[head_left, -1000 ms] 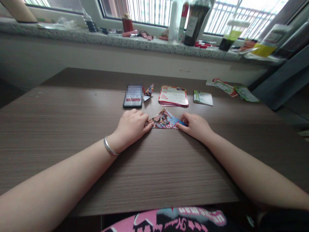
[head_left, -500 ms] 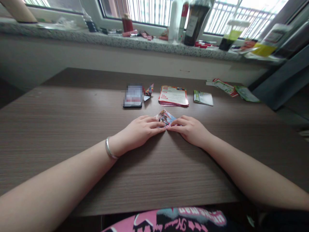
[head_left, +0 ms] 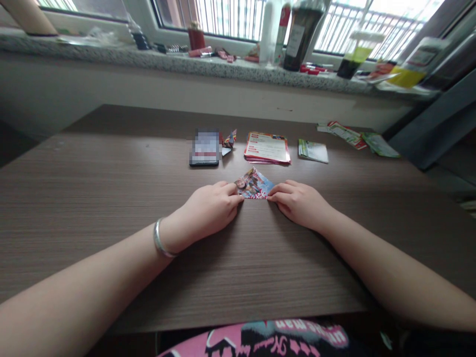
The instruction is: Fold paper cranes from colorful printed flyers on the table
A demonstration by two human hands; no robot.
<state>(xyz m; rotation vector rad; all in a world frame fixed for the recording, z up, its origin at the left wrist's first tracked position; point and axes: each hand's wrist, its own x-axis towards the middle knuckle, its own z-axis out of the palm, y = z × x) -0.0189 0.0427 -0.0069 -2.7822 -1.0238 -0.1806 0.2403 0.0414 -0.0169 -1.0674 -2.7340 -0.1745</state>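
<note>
A sheet of colourful printed paper (head_left: 255, 185), folded into a triangle, lies on the table with its point facing the window. My left hand (head_left: 217, 206) pinches its left corner, thumb along the near edge. At the right corner, my right hand (head_left: 295, 201) grips the paper between thumb and fingers. The straight near edge shows between the two hands. Beyond the paper, a stack of red-bordered printed sheets (head_left: 268, 148) lies flat. A small folded paper piece (head_left: 229, 142) rests left of that stack, beside a dark-edged phone-like device (head_left: 206, 148) with a blurred screen.
A smaller stack of green-white cards (head_left: 313, 150) lies right of the sheets. Several loose paper strips (head_left: 347, 135) are near the table's far right corner. Bottles, including a dark one (head_left: 300, 39), and small items stand on the stone windowsill (head_left: 230, 69) behind the wooden table (head_left: 111, 198).
My hands have moved apart along the paper's near edge, the left one going left and the right one slightly right. More of the folded triangle is uncovered.
</note>
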